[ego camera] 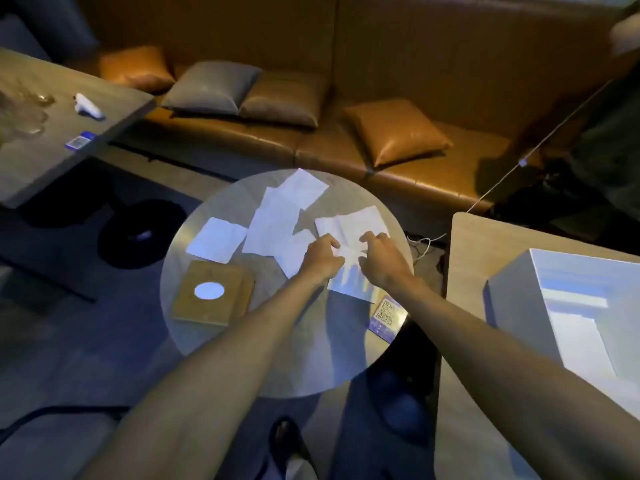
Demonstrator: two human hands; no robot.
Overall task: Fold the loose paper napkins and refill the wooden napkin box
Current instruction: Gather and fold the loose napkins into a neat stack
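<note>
On the round table (311, 358) lies an unfolded white napkin (356, 226), creased and spread flat on the right side. My left hand (320, 256) and my right hand (382, 259) both pinch it near its middle. Several other white napkins (277, 223) lie loose in an overlapping pile to the left and behind, and one folded square napkin (217, 240) lies apart at the left. The flat wooden napkin box (213, 292) with an oval opening showing white sits at the table's left front.
A QR-code card (386, 315) lies at the table's right edge. A brown leather bench with cushions (394, 131) runs behind. A second table (52, 126) stands at the left, and a white box (571, 306) sits on a table at the right. A thin white cable (519, 164) crosses at the right.
</note>
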